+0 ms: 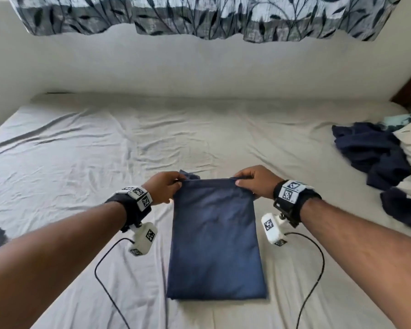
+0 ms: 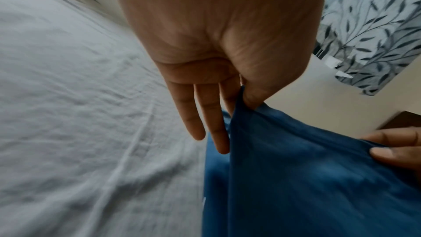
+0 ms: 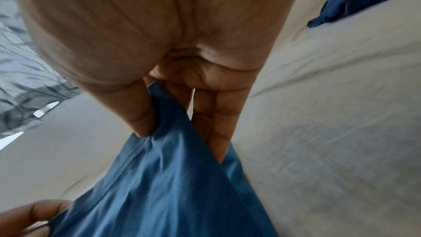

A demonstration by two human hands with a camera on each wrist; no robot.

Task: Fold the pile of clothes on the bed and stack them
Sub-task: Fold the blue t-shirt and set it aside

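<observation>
Hands, left hand [image 1: 163, 187] and right hand [image 1: 255, 184], each pinch a far corner of the navy garment [image 1: 215, 243], half-folded on the bed [image 1: 81, 150]. Soft, light cloth; corners seem the best hold.

My left hand [image 1: 163, 187] and right hand [image 1: 255, 182] each pinch a far corner of a navy garment [image 1: 215, 245], folded into a long rectangle that lies lengthwise on the wrinkled white sheet of the bed [image 1: 105, 143]. An unfolded pile of clothes [image 1: 384, 157], navy and cream, sits at the bed's right edge, well apart from the garment. A leaf-patterned curtain [image 1: 199, 15] hangs above the far wall.
</observation>
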